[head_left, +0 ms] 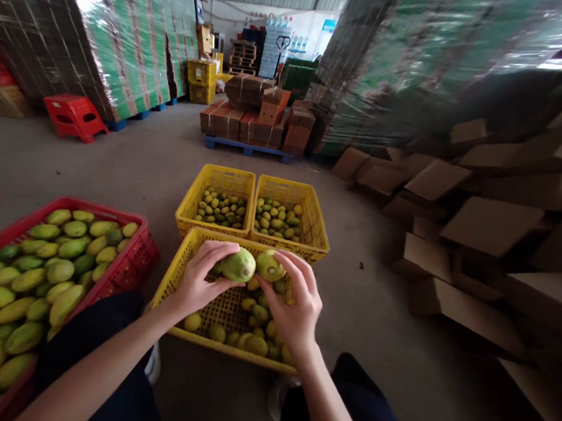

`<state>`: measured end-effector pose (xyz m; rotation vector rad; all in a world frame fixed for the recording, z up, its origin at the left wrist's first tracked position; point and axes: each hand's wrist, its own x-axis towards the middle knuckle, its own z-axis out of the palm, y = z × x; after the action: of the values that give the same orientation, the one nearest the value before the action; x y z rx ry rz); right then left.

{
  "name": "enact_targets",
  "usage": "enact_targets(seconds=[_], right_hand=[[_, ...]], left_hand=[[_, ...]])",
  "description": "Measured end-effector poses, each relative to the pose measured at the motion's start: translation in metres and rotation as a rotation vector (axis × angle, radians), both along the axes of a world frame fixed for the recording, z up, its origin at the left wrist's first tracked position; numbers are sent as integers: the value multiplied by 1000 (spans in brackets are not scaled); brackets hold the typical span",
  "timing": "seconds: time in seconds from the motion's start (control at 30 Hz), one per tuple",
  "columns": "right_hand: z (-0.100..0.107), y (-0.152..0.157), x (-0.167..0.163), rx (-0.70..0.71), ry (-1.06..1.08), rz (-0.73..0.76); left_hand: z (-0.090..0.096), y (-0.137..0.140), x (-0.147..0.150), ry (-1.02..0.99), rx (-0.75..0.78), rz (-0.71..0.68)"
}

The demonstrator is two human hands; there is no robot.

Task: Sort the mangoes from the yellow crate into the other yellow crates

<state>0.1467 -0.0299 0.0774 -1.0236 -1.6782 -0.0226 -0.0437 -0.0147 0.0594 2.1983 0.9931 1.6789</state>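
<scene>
My left hand is closed around a green papaya, its stem end turned toward me. A second papaya, yellow-green with a pale stem scar, sits in the grip of my right hand. Both fruits are side by side, almost touching, above the near yellow crate. Inside that crate, several green and yellow papayas lie mostly at the front and right, partly hidden by my right hand. To my left, a red crate is heaped with larger-looking green-yellow papayas.
Two more yellow crates with fruit stand just beyond. A blue pallet carries bundled cardboard. Loose cardboard boxes pile up on the right. A red stool is at the left, before tall wrapped stacks.
</scene>
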Motion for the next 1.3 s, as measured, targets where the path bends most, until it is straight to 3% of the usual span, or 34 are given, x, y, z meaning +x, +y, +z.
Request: enact_targets(seconds=[0.37,0.5,0.6,0.73,0.8,0.87,0.93,1.07,1.3], right_hand=[[-6,-2,5,48,-42,45],[-8,-4,2,-10,38,63],[-6,-2,1,-227,298,144],[0,6,4,-804,631,336],[1,11,5,-1060,754,397],[-2,15,4,-1215,848,434],[-5,18,2,-1292,930,454],[-11,21,0,-1284,992,464],[-8,16,-4,-978,741,366]], left_hand=[[-2,-3,-2,97,111,44],[0,-4,-3,33,21,-9],[4,-3,0,-196,-296,-124],[3,6,1,-600,-982,-405],[-2,12,-1,-737,-1285,-468],[-9,16,-4,-852,-1495,-488],[-15,17,-6,-937,-1603,-510],[-13,15,-9,-985,-1597,-514],[2,12,-2,-1141,-1495,-530]])
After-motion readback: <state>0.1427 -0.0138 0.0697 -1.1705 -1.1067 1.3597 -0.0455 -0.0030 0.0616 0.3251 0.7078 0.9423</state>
